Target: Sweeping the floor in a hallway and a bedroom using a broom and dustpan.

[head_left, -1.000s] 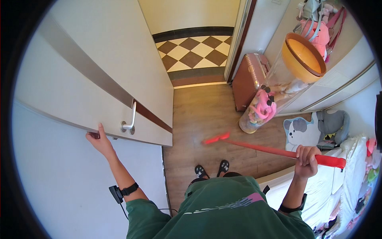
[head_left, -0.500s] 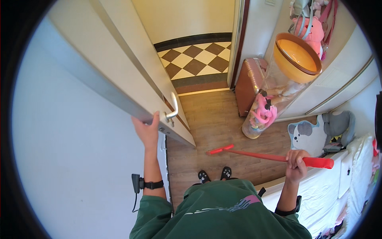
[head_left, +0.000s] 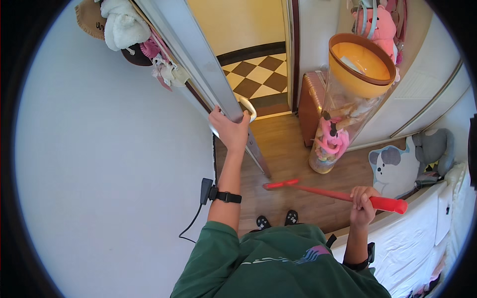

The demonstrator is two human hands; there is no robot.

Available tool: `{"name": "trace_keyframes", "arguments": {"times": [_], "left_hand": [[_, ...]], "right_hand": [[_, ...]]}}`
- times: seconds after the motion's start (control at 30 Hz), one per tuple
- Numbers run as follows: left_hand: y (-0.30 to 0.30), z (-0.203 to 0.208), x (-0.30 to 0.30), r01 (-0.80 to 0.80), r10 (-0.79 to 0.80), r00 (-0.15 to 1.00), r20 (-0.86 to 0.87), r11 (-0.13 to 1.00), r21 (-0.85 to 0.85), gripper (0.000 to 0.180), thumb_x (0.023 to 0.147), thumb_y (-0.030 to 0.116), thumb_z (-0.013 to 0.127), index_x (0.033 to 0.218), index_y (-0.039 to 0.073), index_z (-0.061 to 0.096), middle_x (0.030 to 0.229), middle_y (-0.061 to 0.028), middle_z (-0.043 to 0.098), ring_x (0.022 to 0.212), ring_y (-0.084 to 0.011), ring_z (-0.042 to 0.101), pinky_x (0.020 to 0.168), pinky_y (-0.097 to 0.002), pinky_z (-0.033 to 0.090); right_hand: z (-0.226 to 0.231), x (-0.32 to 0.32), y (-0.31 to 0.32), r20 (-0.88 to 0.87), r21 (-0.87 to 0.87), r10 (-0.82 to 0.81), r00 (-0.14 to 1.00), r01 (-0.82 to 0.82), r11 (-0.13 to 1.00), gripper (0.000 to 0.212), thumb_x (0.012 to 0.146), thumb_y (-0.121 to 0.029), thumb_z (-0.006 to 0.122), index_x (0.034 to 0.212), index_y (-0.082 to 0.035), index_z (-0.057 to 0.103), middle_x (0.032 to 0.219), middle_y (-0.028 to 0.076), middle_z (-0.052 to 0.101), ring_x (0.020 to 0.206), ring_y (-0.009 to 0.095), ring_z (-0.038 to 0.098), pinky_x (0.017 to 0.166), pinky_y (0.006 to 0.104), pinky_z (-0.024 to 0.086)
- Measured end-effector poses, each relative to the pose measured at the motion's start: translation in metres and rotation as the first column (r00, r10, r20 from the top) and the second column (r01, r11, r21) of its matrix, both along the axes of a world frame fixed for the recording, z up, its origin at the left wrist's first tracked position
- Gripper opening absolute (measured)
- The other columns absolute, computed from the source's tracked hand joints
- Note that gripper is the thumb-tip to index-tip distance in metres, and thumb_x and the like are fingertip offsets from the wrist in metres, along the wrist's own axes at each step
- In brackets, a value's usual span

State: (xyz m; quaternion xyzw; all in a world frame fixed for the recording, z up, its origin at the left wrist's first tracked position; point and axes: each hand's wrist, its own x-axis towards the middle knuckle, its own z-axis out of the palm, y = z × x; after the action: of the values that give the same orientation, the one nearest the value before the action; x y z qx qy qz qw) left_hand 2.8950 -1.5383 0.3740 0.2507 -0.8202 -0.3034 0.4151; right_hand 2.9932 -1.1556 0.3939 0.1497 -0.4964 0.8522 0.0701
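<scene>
My left hand (head_left: 230, 128) is wrapped round the edge of the door (head_left: 211, 59), thumb on one side and fingers on the other. A silver door handle (head_left: 248, 108) sits right beside the thumb. My right hand (head_left: 363, 203) is closed round the upper handle of a long red broom (head_left: 325, 191). The broom slants down to the left, its narrow red head at the floor near the door's lower corner; bristles cannot be made out.
Beyond the doorway lies a checkered floor (head_left: 258, 73). A reddish-brown suitcase (head_left: 310, 104) and a clear cylinder of plush toys (head_left: 332, 139), topped by an orange bowl (head_left: 365, 59), stand at the right. A koala-shaped mat (head_left: 395, 171) and white bed (head_left: 397, 243) lie nearer. Bags and plush items (head_left: 124, 27) hang behind the door.
The door has swung to the right with my left hand on its edge, bringing the items hanging behind it into view. My right hand still holds the broom, which has shifted only slightly.
</scene>
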Motion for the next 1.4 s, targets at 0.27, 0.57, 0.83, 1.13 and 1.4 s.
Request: {"name": "trace_keyframes", "arguments": {"times": [0.27, 0.57, 0.83, 1.13, 1.4], "left_hand": [[0.019, -0.002, -0.031, -0.055, 0.054, 0.997, -0.059, 0.998, -0.016, 0.084, 0.072, 0.026, 0.080, 0.134, -0.009, 0.034, 0.125, -0.0245, 0.039, 0.120, -0.0392, 0.040, 0.103, -0.0456, 0.035], [0.041, -0.111, 0.132, 0.701, -0.718, 0.639, 0.275, 0.691, 0.176, 0.050, 0.084, 0.020, 0.067, 0.127, 0.000, 0.051, 0.126, -0.0182, 0.054, 0.120, -0.0379, 0.049, 0.104, -0.0445, 0.040], [0.039, -0.170, 0.146, 0.616, -0.724, 0.685, 0.082, 0.635, 0.467, 0.044, 0.083, 0.010, 0.066, 0.125, 0.004, 0.053, 0.113, -0.0202, 0.059, 0.110, -0.0354, 0.058, 0.092, -0.0416, 0.046], [-0.186, -0.191, 0.069, 0.392, -0.404, 0.907, -0.120, 0.707, 0.589, 0.023, 0.086, -0.003, 0.058, 0.106, 0.005, 0.061, 0.085, -0.0137, 0.067, 0.081, -0.0300, 0.066, 0.072, -0.0347, 0.050], [-0.339, -0.249, 0.009, 0.245, -0.162, 0.968, -0.194, 0.789, 0.564, 0.012, 0.093, 0.006, 0.060, 0.102, 0.004, 0.068, 0.085, -0.0084, 0.067, 0.079, -0.0172, 0.063, 0.073, -0.0303, 0.050]], "right_hand": [[-0.003, -0.003, -0.016, 0.028, 0.002, 0.010, 1.000, -0.010, 1.000, 0.035, 0.087, -0.022, 0.070, 0.065, -0.011, 0.045, 0.054, 0.000, 0.041, 0.049, 0.012, 0.040, 0.064, 0.0310, 0.040], [0.027, -0.007, -0.090, 0.010, 0.023, 0.111, 0.994, -0.111, 0.994, 0.024, 0.089, -0.020, 0.067, 0.079, -0.009, 0.047, 0.068, 0.002, 0.045, 0.063, 0.014, 0.045, 0.076, 0.0334, 0.042], [0.028, -0.005, -0.261, 0.048, 0.085, 0.003, 0.999, -0.007, 0.996, 0.021, 0.090, -0.018, 0.065, 0.085, -0.009, 0.047, 0.076, 0.002, 0.046, 0.072, 0.015, 0.048, 0.087, 0.0376, 0.042], [0.076, -0.066, -0.456, 0.016, 0.408, 0.673, 0.739, -0.619, 0.671, 0.020, 0.082, -0.013, 0.074, 0.089, -0.003, 0.059, 0.086, 0.008, 0.061, 0.086, 0.021, 0.062, 0.097, 0.0432, 0.044], [0.041, -0.057, -0.604, -0.050, 0.762, 0.619, 0.784, -0.371, 0.532, 0.019, 0.077, 0.000, 0.077, 0.088, 0.001, 0.062, 0.095, 0.014, 0.068, 0.101, 0.028, 0.067, 0.090, 0.0370, 0.051]]}}
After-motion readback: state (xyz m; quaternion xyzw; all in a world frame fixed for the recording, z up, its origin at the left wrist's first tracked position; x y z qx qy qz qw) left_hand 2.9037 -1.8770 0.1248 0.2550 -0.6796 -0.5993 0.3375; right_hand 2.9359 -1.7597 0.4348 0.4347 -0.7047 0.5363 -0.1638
